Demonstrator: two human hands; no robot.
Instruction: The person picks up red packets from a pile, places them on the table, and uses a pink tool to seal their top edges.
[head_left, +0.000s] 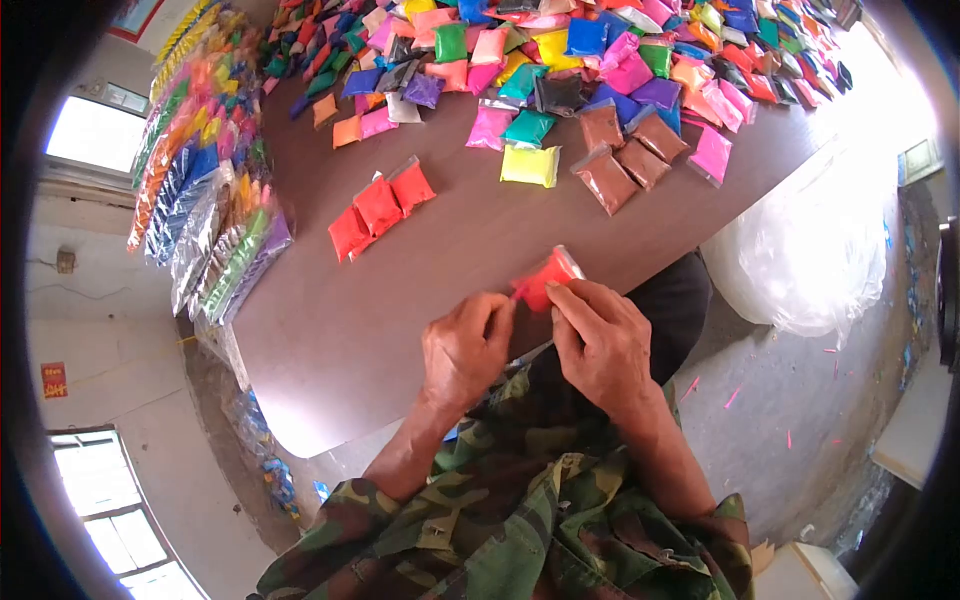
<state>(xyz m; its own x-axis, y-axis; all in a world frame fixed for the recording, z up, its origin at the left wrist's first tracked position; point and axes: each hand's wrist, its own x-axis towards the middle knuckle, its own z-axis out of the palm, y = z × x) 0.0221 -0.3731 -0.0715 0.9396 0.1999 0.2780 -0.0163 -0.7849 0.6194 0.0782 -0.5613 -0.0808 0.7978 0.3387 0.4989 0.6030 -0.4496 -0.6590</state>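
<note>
A small red packet (545, 283) in clear plastic is held up in front of me, over the near edge of the table. My right hand (606, 340) grips it from the right, thumb and forefinger pinched on its lower side. At its left edge, the closed fingers of my left hand (467, 345) pinch a thin reddish end of the plastic. Several more red packets (379, 206) lie in an overlapping row on the table, beyond my left hand. Brown packets (605, 180) and a yellow packet (530, 166) lie farther back.
A large heap of coloured packets (585, 38) covers the back of the brown table (300, 330). Bundled bags of packets (205, 180) are stacked along its left side. A big clear plastic bag (815, 240) stands at right, with pink strips (733, 398) on the floor.
</note>
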